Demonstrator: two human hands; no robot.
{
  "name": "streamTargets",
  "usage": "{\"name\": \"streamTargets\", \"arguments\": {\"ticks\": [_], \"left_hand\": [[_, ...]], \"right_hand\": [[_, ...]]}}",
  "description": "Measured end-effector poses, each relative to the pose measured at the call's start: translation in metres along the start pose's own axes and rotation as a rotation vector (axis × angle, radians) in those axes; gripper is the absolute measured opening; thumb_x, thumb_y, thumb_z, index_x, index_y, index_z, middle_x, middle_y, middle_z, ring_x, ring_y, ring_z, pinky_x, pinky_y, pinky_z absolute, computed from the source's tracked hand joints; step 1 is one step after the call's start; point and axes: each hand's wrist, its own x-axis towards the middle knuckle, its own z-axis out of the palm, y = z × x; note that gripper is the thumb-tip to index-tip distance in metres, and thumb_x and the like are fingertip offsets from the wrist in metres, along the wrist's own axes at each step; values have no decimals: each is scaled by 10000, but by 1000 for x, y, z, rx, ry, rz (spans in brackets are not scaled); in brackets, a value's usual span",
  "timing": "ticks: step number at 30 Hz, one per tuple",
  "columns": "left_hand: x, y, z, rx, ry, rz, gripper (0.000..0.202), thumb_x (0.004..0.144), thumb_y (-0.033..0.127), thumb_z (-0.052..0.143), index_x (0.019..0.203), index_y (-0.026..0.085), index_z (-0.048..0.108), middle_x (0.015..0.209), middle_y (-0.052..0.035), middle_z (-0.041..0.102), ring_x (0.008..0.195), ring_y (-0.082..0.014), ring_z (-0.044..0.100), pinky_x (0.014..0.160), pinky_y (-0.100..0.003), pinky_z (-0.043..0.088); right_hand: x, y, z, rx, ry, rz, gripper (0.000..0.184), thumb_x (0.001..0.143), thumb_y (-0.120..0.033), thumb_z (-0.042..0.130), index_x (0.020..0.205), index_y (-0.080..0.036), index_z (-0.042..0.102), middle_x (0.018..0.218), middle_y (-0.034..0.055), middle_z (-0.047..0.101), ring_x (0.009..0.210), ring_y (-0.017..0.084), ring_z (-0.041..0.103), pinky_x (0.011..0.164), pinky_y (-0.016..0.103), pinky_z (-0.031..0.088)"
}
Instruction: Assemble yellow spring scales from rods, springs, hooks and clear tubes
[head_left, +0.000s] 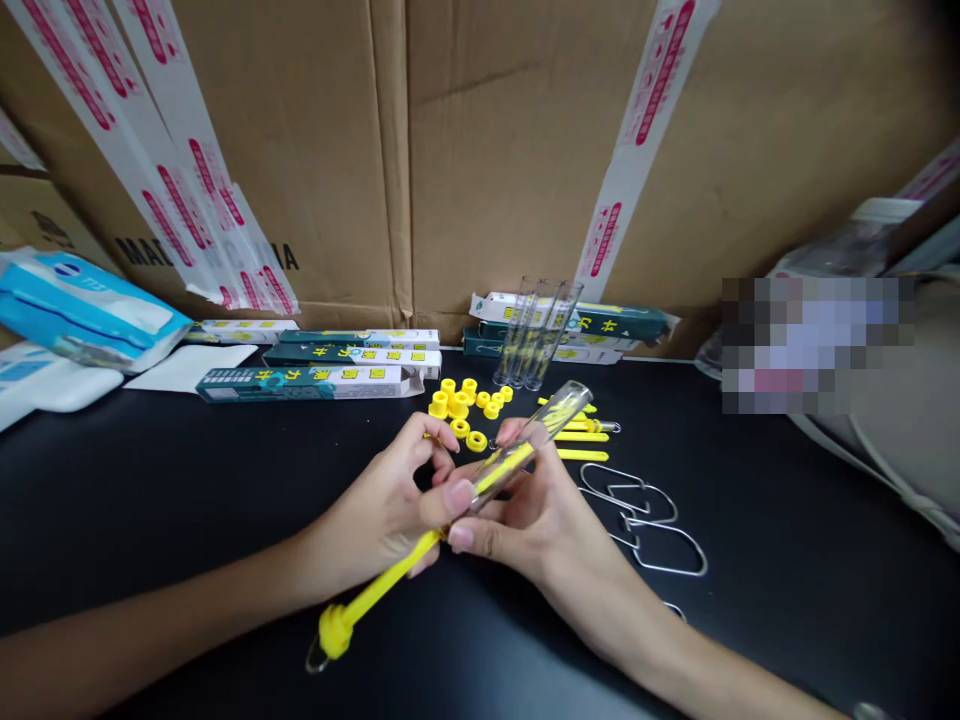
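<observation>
Between the left hand point(382, 515) and the right hand point(544, 520), a clear tube point(544, 437) lies on a diagonal, its upper end pointing away past the right hand and its lower end toward the left thumb. A yellow rod point(375, 590) follows the same axis: it shows inside the tube, leaves the lower end, and passes under the left hand to a yellow knob point(336, 630) with a wire ring point(316, 656).

Right hand is the nearer to the tube's length; it is mostly closed, with thumb and fingers gripping the tube around its middle and lower part. Left hand is half closed, its thumb against the tube's lower end and its fingers curled; whether those fingers hold anything cannot be determined.

Ahead of both hands sit yellow caps point(457, 403) and, ahead of the right hand, yellow sticks point(577, 436). Wire loops point(667, 572) lie on the table point(187, 480) beyond the right wrist. Farther ahead stand upright tubes point(536, 335).
</observation>
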Motion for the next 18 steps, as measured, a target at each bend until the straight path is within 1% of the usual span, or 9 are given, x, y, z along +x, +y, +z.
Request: {"name": "streamTargets", "arguments": {"ticks": [1,3,4,6,8,10,12,15,18], "left_hand": [[2,3,-2,-7,-27,-24,664,702,726,752,1024,249,421,855,70,467,401,-15,472,315,-137,417],[5,10,-7,9,-73,-113,661,717,748,719,1013,228,439,821,55,515,382,-46,528,288,-114,353],[6,13,-8,8,-55,-137,662,719,759,707,1006,221,448,813,48,523,407,-62,559,294,-106,338],[7,16,-11,-29,-67,-132,649,708,743,730,980,212,474,834,38,524,446,-86,605,301,-104,312],[6,17,-11,-49,-89,-109,619,724,707,747,986,202,503,865,31,528,459,-81,609,344,-127,350],[5,17,-12,-39,-106,-108,567,765,649,755,1011,190,532,879,27,534,454,-54,578,396,-150,385],[3,19,-12,-34,-111,-121,495,805,560,773,1042,178,566,892,21,543,489,-43,572,455,-159,410],[1,23,-14,-83,-134,-126,418,816,418,814,1092,168,625,922,4,573,621,-68,618,544,-161,442],[0,25,-16,-145,-175,-132,438,778,279,859,1150,154,665,924,-21,626,768,-108,637,638,-168,484]], "right_hand": [[-1,-3,-1,-7,11,-17,739,655,-103,920,1032,-311,319,869,-86,704,738,110,728,725,261,605],[-2,-9,-4,-33,49,-41,711,696,-117,901,1053,-310,318,886,-64,716,739,105,714,716,236,580],[-3,-12,-6,-48,73,-52,695,714,-118,891,1060,-308,318,900,-55,719,720,97,703,702,221,564],[-4,-18,-12,-65,103,-86,662,750,-120,865,1075,-306,319,923,-42,721,674,82,678,677,204,539],[-4,-23,-17,-70,102,-126,637,777,-121,841,1094,-314,322,937,-36,722,662,81,668,677,209,532],[-5,-27,-21,-76,97,-157,617,794,-120,825,1095,-326,327,934,-40,721,674,89,670,700,224,536],[-6,-31,-23,-94,103,-157,599,803,-117,818,1078,-334,331,932,-42,719,686,95,672,713,231,537],[-7,-36,-27,-115,129,-128,599,808,-120,820,1072,-338,329,945,-39,719,696,95,675,738,234,541],[-6,-40,-31,-127,161,-149,616,791,-132,840,1070,-336,330,944,-39,720,701,96,680,738,225,547]]}}
